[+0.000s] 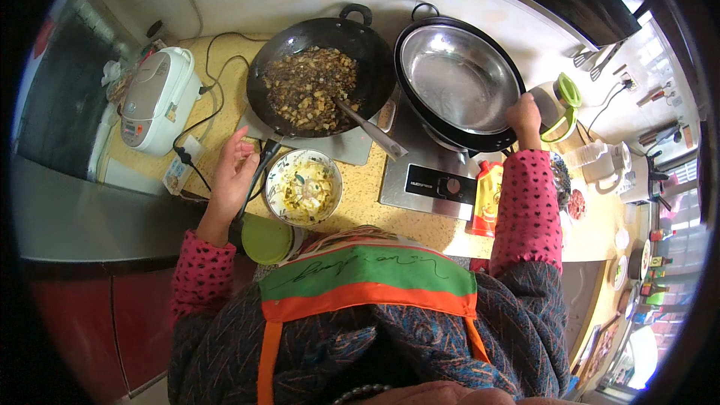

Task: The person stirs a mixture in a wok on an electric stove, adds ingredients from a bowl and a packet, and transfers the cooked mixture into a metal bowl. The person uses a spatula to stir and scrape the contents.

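My left hand (233, 171) is empty, its fingers apart, beside the dark handle of a wok (368, 90) that holds browned diced food (306, 87). A metal spatula (374, 132) rests in this wok, its handle over the rim. My right hand (524, 115) grips the right rim of a shiny metal basin (461, 79), which sits inside a second dark pan (405, 87) on the steel cooktop (399, 180). How its fingers close there is partly hidden. A patterned bowl (273, 188) with leftover yellowish food stands on the counter between my body and the wok.
A white rice cooker (160, 101) with a black cord is at the left. A green-lidded container (267, 239) stands near my body. A red and yellow packet (488, 197) lies right of the cooktop controls. A green-handled jug (554, 104) and a plastic bottle (588, 153) are farther right.
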Motion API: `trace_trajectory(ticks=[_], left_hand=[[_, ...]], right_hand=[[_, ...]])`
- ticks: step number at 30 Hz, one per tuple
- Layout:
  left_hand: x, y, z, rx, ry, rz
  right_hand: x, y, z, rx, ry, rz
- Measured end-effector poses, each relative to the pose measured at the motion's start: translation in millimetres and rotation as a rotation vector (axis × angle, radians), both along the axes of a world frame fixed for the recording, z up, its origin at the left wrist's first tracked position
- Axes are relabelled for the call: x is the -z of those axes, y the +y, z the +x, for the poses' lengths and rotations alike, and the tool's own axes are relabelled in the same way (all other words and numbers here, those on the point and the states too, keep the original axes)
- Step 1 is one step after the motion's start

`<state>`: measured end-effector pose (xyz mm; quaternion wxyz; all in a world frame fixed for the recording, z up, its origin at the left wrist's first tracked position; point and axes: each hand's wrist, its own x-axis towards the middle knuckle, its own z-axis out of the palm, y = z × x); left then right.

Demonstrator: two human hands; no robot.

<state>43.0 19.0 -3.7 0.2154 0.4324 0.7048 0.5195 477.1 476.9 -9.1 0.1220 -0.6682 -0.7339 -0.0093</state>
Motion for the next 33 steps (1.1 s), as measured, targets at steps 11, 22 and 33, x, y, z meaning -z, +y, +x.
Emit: trace_trajectory(ticks=[11,22,33], left_hand=[[-63,37,40,0.246,-0.49,0.127],[-97,-4,1,0.138,-0.975,0.375],[-50,-138,-50,-0.345,-0.868,0.418]], right_hand=[[-112,-51,15,-0.338,0.907,-0.317],[-174,-200,-180,-0.891,1.018,-0.46],[-28,-234,-92,-0.744,0.72,-0.746]])
